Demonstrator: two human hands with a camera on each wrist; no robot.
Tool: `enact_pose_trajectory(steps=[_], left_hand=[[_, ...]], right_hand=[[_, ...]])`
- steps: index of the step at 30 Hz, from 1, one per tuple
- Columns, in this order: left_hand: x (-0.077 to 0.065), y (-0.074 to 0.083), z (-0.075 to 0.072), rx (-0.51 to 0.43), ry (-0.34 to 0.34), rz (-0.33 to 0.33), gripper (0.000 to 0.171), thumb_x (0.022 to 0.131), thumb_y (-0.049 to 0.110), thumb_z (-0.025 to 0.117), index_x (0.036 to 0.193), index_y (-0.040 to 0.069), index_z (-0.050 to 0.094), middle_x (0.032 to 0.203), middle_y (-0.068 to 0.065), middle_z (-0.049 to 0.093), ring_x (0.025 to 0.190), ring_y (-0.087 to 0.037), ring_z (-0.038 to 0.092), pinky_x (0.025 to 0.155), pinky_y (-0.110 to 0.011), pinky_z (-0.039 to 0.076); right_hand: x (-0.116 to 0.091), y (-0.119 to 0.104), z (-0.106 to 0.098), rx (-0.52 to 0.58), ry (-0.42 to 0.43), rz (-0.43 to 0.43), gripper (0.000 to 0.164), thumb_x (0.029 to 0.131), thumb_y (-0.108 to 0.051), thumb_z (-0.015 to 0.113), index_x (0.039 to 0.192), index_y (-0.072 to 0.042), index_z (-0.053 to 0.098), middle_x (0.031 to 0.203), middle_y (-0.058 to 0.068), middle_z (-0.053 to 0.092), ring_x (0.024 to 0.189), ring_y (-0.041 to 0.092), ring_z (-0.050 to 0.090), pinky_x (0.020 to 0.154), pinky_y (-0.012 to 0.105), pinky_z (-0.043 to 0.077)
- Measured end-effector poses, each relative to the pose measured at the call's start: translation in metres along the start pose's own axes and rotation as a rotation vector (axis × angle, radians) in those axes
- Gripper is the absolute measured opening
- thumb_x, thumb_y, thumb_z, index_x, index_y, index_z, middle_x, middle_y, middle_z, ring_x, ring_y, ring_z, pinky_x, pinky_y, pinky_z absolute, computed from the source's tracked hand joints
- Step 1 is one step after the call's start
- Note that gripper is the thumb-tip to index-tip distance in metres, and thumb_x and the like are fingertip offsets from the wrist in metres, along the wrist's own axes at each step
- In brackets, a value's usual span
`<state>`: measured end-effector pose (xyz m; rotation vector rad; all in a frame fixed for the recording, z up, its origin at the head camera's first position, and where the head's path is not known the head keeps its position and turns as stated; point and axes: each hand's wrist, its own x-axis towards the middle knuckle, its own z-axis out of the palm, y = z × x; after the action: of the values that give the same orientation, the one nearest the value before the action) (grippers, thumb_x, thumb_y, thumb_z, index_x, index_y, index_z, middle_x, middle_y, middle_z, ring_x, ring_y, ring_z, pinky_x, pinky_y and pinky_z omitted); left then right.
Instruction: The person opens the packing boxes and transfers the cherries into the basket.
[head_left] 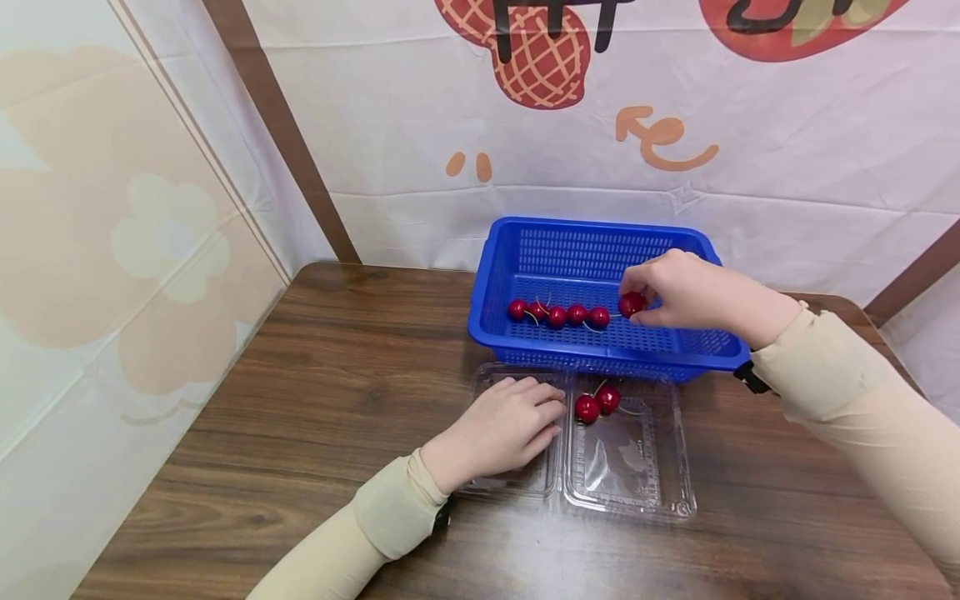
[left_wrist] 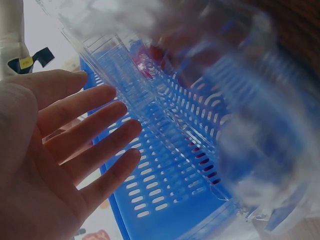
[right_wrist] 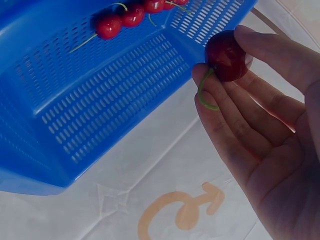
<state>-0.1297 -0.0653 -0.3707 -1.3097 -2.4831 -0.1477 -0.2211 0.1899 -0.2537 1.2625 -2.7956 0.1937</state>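
Note:
Between thumb and fingers my right hand (head_left: 678, 292) pinches a dark red cherry (right_wrist: 227, 56) with a green stem, over the right part of the blue basket (head_left: 607, 358). Several more cherries (head_left: 557, 317) lie in a row along the basket floor. In front of the basket stands a clear plastic clamshell box (head_left: 630, 500), its two halves spread side by side. Two cherries (head_left: 587, 408) sit at the back of the right half. My left hand (head_left: 498, 429) rests over the left half, fingers extended and slightly spread; the left wrist view shows its palm holding nothing.
The brown wooden table (head_left: 300, 417) carries the basket near its back edge. Behind it hangs a white printed cloth (head_left: 390, 108), close to the basket's far rim. Another pale cloth panel (head_left: 112, 250) borders the table's left side.

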Motion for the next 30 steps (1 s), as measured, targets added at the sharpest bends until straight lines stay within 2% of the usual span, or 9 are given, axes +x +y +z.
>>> enact_pose_trajectory(steps=[11,30], left_hand=[[0.0,0.0,0.001,-0.005,0.023,0.005,0.022,0.087,0.028,0.056,0.101,0.016,0.069,0.11,0.003,0.065,0.098,-0.014,0.056,0.076,-0.031,0.048],[0.0,0.001,0.001,0.008,0.017,0.009,0.022,0.088,0.029,0.055,0.1,0.017,0.068,0.109,0.004,0.065,0.097,-0.014,0.056,0.074,-0.03,0.047]], right_hand=[[0.011,0.006,-0.001,0.01,-0.026,0.039,0.024,0.07,-0.014,0.075,0.091,-0.006,0.066,0.079,0.006,0.068,0.069,0.015,0.062,0.064,0.038,0.055],[0.032,0.013,0.008,0.034,-0.079,0.1,0.023,0.072,-0.014,0.074,0.092,-0.005,0.065,0.082,0.009,0.068,0.069,0.016,0.06,0.067,0.039,0.055]])
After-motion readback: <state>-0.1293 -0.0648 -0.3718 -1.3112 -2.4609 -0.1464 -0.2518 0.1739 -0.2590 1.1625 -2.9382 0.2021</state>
